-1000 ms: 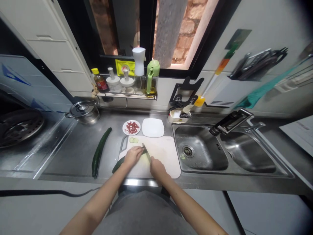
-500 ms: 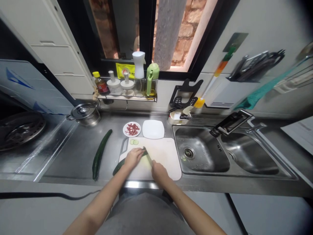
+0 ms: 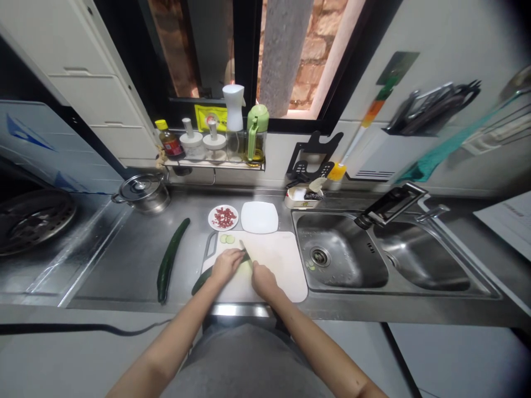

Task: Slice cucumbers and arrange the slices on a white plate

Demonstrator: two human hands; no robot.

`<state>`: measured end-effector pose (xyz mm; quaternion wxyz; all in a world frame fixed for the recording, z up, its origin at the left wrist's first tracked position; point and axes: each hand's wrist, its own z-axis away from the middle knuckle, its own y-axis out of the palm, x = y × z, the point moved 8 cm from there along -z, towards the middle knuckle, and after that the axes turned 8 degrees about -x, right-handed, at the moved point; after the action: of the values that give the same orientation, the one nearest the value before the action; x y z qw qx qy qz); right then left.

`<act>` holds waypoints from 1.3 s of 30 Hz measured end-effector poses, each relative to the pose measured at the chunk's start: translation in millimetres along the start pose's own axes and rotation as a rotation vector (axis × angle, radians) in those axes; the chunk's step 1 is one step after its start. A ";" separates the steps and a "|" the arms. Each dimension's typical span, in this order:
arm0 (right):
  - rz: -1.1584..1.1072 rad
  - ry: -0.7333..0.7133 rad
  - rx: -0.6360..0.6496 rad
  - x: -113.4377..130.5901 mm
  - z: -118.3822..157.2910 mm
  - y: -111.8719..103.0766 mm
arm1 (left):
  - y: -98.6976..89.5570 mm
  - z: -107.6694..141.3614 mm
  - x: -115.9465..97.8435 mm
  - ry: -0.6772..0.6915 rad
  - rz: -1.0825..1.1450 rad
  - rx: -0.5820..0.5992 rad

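At lower centre of the frame, left hand point(image 3: 226, 266) pins long dark-green cucumber point(image 3: 202, 281); right hand point(image 3: 264, 281) grips slim metal knife point(image 3: 247, 254): apparently slicing, the next stroke calling for steady hold.

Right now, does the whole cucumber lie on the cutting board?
No, the whole cucumber lies on the steel counter, left of the cutting board.

The left arm point(image 3: 174, 334) and right arm point(image 3: 319, 345), both bare, reached forward and converged. The left grip point(image 3: 226, 265) was palm down and curled; the right grip point(image 3: 264, 281), clenched fist-like, was just beside it, apart and slightly nearer.
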<state>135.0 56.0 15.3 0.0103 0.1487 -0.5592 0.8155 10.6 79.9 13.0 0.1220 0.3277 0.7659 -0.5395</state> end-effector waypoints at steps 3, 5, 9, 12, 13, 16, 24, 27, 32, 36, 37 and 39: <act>-0.010 0.006 0.001 0.7 -0.2 -2.0 | -0.8 -0.4 -0.3 -0.009 -0.001 0.007; -0.003 0.004 -0.004 -1.6 3.9 -1.7 | -1.4 -0.8 -1.4 -0.004 0.003 0.012; 0.017 0.000 0.003 -10.9 17.3 3.7 | -2.1 -1.5 -1.7 -0.011 0.016 0.015; 0.021 -0.001 0.013 -16.1 22.6 8.4 | -1.5 -1.1 -0.3 -0.023 0.020 0.011; 0.020 -0.006 0.011 -16.5 22.5 9.6 | -1.2 -0.9 0.2 -0.024 0.020 0.010; 0.014 -0.010 0.008 -15.6 18.2 12.9 | -0.6 -0.3 1.1 -0.023 0.021 0.006; 0.007 0.003 -0.002 -4.9 2.6 11.0 | -2.5 -1.4 0.1 -0.018 0.020 0.003; -0.005 0.009 0.005 0.0 -3.1 6.1 | -2.4 -1.6 -0.2 -0.013 0.030 0.002; -0.004 0.013 0.003 -0.6 -1.1 1.7 | -2.6 -1.7 -0.6 -0.006 0.020 -0.004; 0.018 0.009 -0.008 -7.6 11.8 3.5 | -2.2 -1.4 0.2 -0.015 0.029 0.000; 0.020 0.007 -0.005 -9.0 14.7 4.4 | -1.7 -1.4 0.7 -0.017 0.032 0.003; 0.022 0.003 0.005 -10.7 18.3 6.1 | -0.6 -1.3 2.0 -0.021 0.030 0.006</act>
<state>148.4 38.7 13.0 0.0015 0.1413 -0.5588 0.8172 8.9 81.6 12.9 0.1373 0.3339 0.7579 -0.5434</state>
